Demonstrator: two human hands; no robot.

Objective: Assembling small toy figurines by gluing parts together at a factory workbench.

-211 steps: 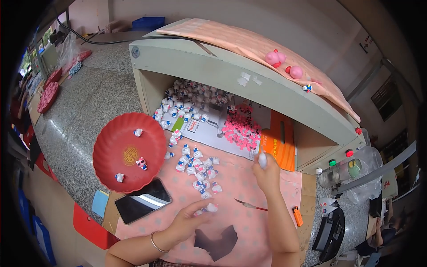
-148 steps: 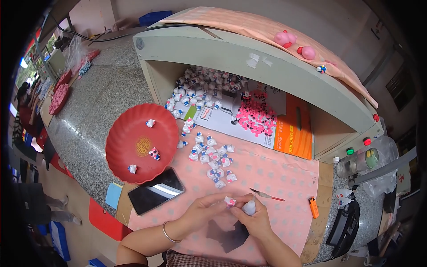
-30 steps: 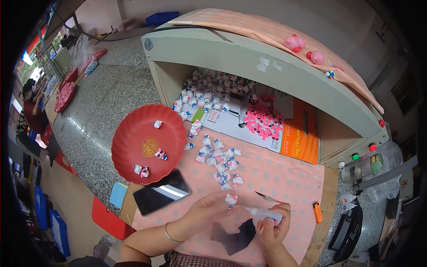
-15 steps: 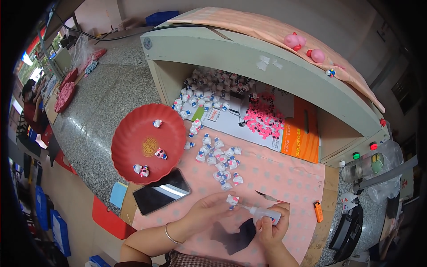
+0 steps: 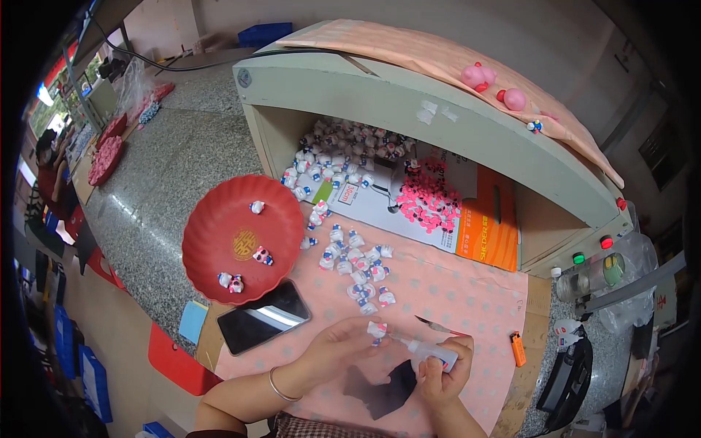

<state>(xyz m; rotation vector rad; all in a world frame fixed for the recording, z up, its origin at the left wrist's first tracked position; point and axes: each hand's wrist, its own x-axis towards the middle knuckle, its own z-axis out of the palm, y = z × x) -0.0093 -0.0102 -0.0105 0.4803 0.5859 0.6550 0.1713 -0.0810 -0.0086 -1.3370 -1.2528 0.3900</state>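
Between the fingertips of my left hand [image 5: 330,350] is a small white figurine [image 5: 377,331] with pink and blue parts. My right hand [image 5: 445,378] is wrapped round a translucent squeeze bottle [image 5: 432,353], tilted so that its thin nozzle points left at the figurine. Whether the tip touches it is too small to tell. Beneath both hands a dark, irregular sheet [image 5: 391,394] lies on the pink cloth [image 5: 467,306]. Just beyond my hands sits a loose group of similar white figurines [image 5: 358,261]. A thin pointed tool [image 5: 438,325] lies beyond the bottle.
A red scalloped bowl [image 5: 208,219] with a few figurines stands left, beside a black phone [image 5: 264,319]. Ahead, an open-fronted box [image 5: 328,80] shelters many figurines and a pile of small pink pieces [image 5: 431,204]. An orange lighter [image 5: 518,349] lies right. Another person [image 5: 55,175] sits far left.
The whole view has shifted very slightly. Both hands keep their hold on the figurine and the bottle, with almost no movement between them.
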